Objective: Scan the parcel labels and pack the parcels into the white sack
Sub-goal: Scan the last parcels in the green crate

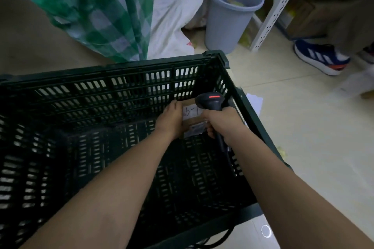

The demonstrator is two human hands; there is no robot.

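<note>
Black crate (pixel 113 79); green-checked bag (pixel 105 10)

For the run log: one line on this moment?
left hand holds brown cardboard parcel | right hand grips black handheld scanner | inside black plastic crate

Left grip (pixel 172 119) curled, right grip (pixel 220 121) clenched.

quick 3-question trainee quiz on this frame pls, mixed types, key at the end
1. True or false: the parcel lies on the floor outside the crate.
2. Which hand holds the scanner?
A. left hand
B. right hand
C. neither
3. Fill in: the parcel sits in the crate's far ___ corner.

Key
1. False. It lies inside the crate, on its bottom.
2. B. The right hand grips the scanner's handle; the left hand holds the parcel's edge.
3. Right.
</note>
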